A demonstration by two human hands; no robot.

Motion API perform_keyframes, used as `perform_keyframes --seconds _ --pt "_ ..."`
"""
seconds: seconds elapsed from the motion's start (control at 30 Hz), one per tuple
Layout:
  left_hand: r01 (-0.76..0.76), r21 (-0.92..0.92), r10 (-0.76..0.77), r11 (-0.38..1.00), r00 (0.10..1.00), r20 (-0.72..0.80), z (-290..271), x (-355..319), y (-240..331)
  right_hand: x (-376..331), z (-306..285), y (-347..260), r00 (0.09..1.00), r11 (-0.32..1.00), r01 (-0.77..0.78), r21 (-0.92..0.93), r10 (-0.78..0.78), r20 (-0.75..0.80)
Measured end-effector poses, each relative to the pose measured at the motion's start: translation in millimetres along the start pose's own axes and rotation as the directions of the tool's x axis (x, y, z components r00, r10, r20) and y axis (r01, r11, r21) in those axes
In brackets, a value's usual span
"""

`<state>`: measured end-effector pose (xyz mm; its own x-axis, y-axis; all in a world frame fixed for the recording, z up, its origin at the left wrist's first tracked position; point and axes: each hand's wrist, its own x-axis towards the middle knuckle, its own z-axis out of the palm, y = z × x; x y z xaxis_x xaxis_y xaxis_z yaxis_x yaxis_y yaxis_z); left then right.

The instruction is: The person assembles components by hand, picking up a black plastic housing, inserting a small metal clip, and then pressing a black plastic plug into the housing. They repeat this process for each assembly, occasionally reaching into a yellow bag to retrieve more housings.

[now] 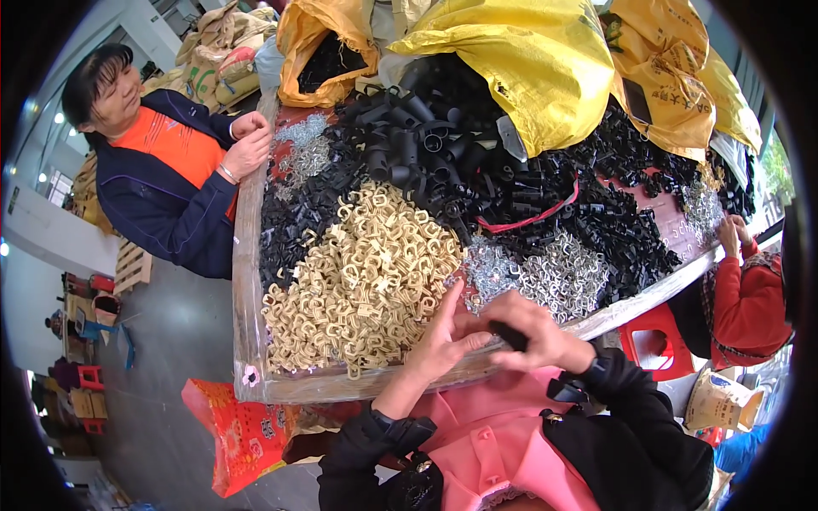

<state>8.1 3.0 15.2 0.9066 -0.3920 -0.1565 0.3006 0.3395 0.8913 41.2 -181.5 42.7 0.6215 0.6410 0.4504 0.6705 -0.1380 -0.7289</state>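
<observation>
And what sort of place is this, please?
It looks like a small-parts workshop, perhaps in a factory: a wooden-edged table heaped with beige pieces and black parts, yellow sacks at its far side, and co-workers at its left and right.

Small black elongated part [509, 335], partly hidden, slanted, held in right hand [547, 336].

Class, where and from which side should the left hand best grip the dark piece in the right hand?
Probably by its left end, with a light pinch from the left. The dark piece looks elongated and slants down to the right; that left end shows beyond the grasp of the right hand and faces the left hand.
</observation>
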Motion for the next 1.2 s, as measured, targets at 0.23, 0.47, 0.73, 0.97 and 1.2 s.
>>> perform_keyframes --seconds 0.23,0.47,0.73,0.97,1.2 --pt "0.013 0.053 -0.004 0.999 0.986 -0.164 -7 10 -7 -100 -75 -13 0.784 0.805 -0.582 -0.118 0.516 -0.346" --pt "-0.107 0.625 0.199 0.773 0.977 -0.080 11 62 -8 -225 -87 -24 0.819 0.337 -0.406 -0.849 0.547 -0.174" --pt "-0.262 0.964 0.367 -0.051 0.893 0.262 41 167 -24 -151 -78 -9 0.677 0.636 -0.736 -0.230 0.690 -0.256" --pt "-0.259 0.966 0.389 0.011 0.891 0.234 34 169 -20 -72 -53 16 0.926 0.885 -0.378 -0.272 0.366 -0.096" --pt "-0.175 0.984 0.359 -0.028 0.917 0.173 32 167 -22 -54 -30 39 0.953 0.901 -0.304 -0.309 0.290 -0.091"
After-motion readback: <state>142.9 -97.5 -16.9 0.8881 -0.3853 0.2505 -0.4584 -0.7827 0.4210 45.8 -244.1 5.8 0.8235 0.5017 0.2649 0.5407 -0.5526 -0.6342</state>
